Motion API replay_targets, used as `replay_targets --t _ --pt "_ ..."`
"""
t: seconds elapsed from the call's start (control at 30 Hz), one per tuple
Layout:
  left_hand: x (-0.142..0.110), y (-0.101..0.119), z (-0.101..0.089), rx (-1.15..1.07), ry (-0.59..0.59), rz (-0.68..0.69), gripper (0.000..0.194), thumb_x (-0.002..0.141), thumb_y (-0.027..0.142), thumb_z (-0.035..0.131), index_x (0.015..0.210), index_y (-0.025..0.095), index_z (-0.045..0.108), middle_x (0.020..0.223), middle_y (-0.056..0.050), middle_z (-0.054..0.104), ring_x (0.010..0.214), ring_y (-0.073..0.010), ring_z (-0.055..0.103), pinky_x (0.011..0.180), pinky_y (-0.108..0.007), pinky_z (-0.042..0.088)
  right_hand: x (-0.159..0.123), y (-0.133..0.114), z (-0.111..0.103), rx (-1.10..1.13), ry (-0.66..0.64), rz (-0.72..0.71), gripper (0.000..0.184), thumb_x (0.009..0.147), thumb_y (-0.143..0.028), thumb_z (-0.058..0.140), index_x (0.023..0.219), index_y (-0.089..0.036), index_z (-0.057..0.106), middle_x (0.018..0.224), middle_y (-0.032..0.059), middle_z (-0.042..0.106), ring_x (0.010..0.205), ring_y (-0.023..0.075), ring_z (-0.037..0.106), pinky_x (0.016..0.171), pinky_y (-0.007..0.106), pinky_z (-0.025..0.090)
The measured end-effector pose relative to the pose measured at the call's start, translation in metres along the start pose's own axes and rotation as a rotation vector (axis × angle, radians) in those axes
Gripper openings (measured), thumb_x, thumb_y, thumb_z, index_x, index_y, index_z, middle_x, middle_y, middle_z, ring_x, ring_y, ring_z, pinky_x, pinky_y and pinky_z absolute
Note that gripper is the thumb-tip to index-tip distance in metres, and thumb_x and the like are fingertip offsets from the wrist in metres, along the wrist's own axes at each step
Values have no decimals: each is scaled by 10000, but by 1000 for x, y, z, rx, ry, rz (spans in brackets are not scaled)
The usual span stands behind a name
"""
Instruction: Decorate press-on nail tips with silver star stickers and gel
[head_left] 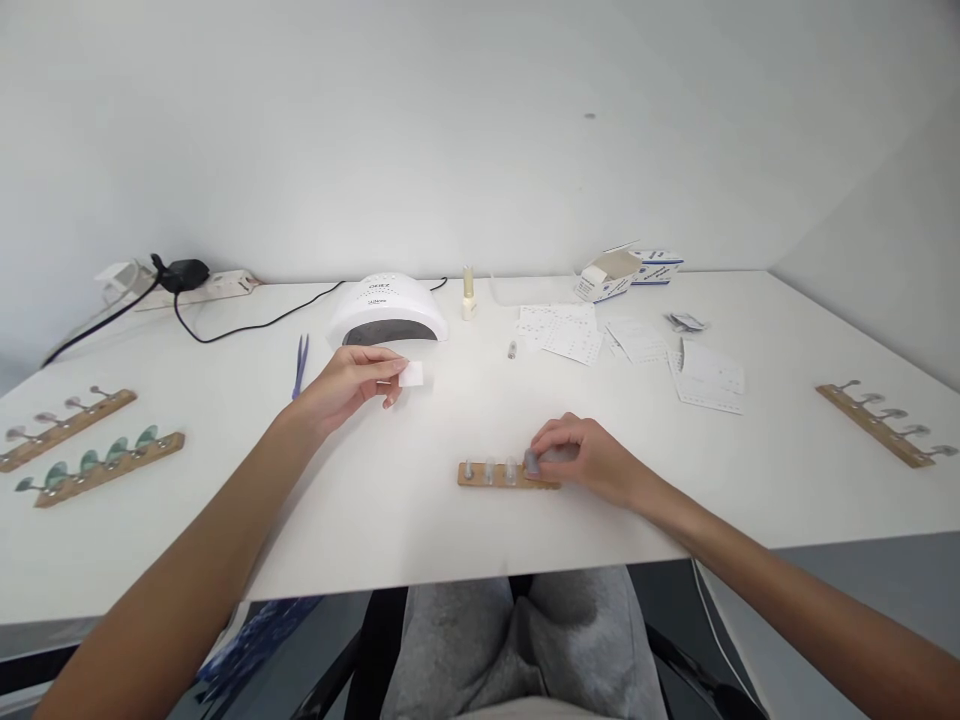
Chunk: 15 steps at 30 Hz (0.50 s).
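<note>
Pinching a gray nail tip (532,462) at the right end of the wooden nail stand (479,481), the right hand (596,462) is nearer the stand, which lies side to side. The left hand (341,388) pinches a small white pad (412,374) behind and left of it. Farther back, the nail lamp (386,300) has blurry writing.

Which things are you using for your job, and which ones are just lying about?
In the job, it seems:
small white square, held by the left hand
grey tip, at the right hand
wooden strip beneath that tip

Just lying about, probably:
white domed lamp
purple tweezers
little bottle
paper sheets
open box
</note>
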<state>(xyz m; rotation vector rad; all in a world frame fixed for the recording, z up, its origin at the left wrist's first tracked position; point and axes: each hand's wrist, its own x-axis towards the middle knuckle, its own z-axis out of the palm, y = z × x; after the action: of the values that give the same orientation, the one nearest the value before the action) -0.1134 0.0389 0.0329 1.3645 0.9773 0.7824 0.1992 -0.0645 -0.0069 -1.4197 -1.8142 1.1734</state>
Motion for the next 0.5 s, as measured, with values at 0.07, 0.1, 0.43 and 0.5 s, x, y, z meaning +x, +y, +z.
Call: replay_targets --t 0.07,0.1,0.43,0.5 --pt "-2 2 2 2 13 13 178 766 290 701 703 126 672 651 -37 547 546 -115 521 504 -277 419 4 -5 -6 20 10 1 63 701 -289 712 747 -251 733 880 12 710 831 190 576 731 327 451" --pt "-4 4 5 9 33 30 175 765 294 700 714 128 678 661 -38 556 544 -114 522 503 -276 418 7 -9 -9 32 22 -5 79 714 -307 705 753 -243 731 866 13 713 790 179 582 713 322 453" --pt "14 16 88 499 316 609 136 850 250 594 807 171 696 840 -44 683 796 -143 617 694 -265 499 69 -32 -9 270 138 -193 98 724 -286 706 769 -200 694 835 26 715 771 163 657 758 324 524" --pt "14 8 97 553 351 747 124 858 168 574 859 187 697 852 -40 681 794 -132 617 702 -267 506 70 -30 -3 280 157 -222 101 739 -291 699 790 -203 701 841 31 717 773 168 650 746 326 521"
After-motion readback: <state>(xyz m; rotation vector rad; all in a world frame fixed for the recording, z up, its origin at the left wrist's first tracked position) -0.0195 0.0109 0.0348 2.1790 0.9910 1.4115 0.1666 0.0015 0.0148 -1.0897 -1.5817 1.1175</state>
